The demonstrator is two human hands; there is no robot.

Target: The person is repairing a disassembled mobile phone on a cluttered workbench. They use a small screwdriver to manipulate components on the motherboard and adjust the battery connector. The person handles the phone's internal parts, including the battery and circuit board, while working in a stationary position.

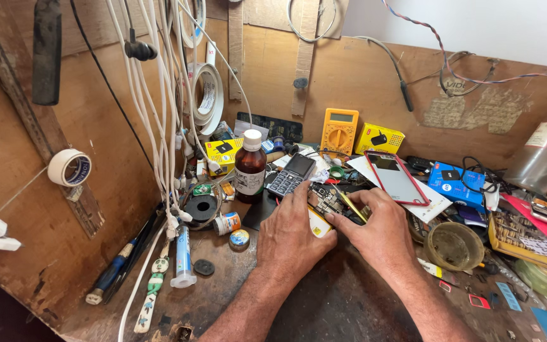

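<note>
Here, in the head view, both hands meet over an opened phone circuit board (325, 201) lying on the cluttered tabletop (343, 297), just in front of a keypad phone (291, 173) and a brown bottle (250, 168). The left hand (294, 235) rests on the board's near edge, fingers pressing it flat, its grip clenched on the board. The right hand (382, 229) pinches yellow-handled tweezers (351, 206), the tip pointing down at the board's middle. A yellow multimeter (339, 131) and a red-framed phone (395, 177) lie behind. The work looks to be mid-way, at the probing or part-picking stage; the next move likely calls for a steady left-hand hold and fine tip placement.
</note>
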